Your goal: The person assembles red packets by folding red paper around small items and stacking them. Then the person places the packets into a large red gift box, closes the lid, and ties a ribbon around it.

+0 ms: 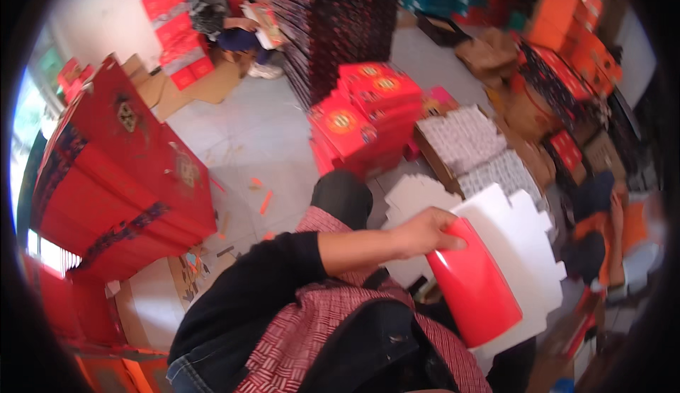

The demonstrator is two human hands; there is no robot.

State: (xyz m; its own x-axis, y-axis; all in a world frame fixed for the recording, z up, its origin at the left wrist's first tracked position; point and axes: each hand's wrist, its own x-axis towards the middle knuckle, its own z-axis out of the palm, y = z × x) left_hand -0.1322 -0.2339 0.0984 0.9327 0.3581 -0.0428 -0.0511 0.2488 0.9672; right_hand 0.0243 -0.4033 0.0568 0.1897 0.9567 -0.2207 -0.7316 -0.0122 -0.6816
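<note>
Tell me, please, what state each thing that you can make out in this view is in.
Left hand: closed on the glossy red sheet.
Glossy red sheet: bowed, gripped near its upper end.
White notched cardboard blank: unfolded, partly covered by the sheet.
Red printed cardboard boxes: closed, stacked.
Tall dark patterned stack: upright, piled in layers.
Narrow orange scraps: loose, scattered on the pale floor.

Readable text: none | red boxes [368, 122]: gold emblems [341, 121], possibly characters, too blurred
</note>
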